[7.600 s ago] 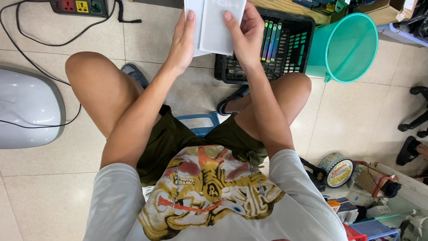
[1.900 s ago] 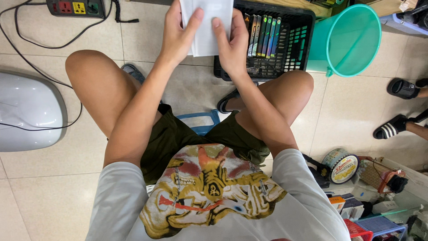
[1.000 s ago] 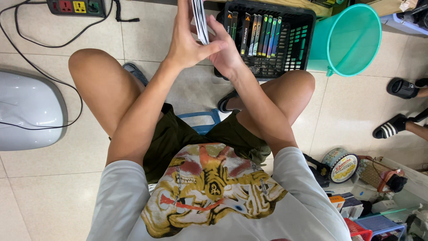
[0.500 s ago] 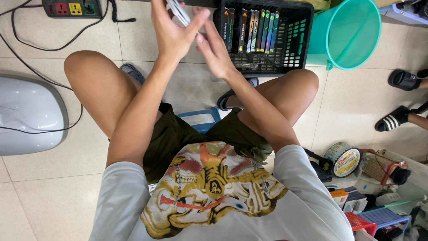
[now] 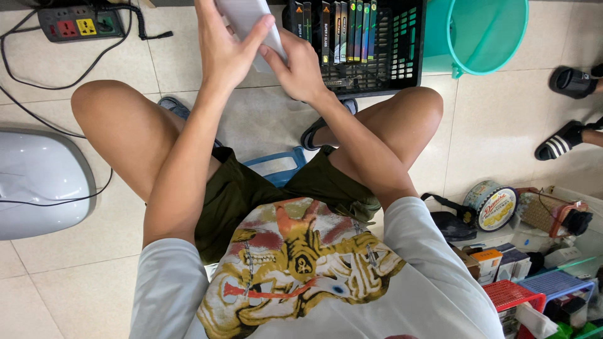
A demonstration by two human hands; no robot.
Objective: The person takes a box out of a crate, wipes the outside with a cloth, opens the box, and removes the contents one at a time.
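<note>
At the top centre of the frame our left hand (image 5: 223,47) and right hand (image 5: 301,69) both grasp a white folded sheet (image 5: 248,19). A black crate (image 5: 370,44) sits just behind.

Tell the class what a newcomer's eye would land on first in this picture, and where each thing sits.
At top centre, the left hand and right hand together hold a folded white piece. Just behind them stands a black crate of upright packets, with a turquoise bucket to its right.

floor (image 5: 502,125): pale tiles | black crate (image 5: 402,63): on floor | teal bucket (image 5: 483,31): just right of crate | power strip (image 5: 78,24): well left of crate | round tin (image 5: 493,204): below-right of crate
</note>
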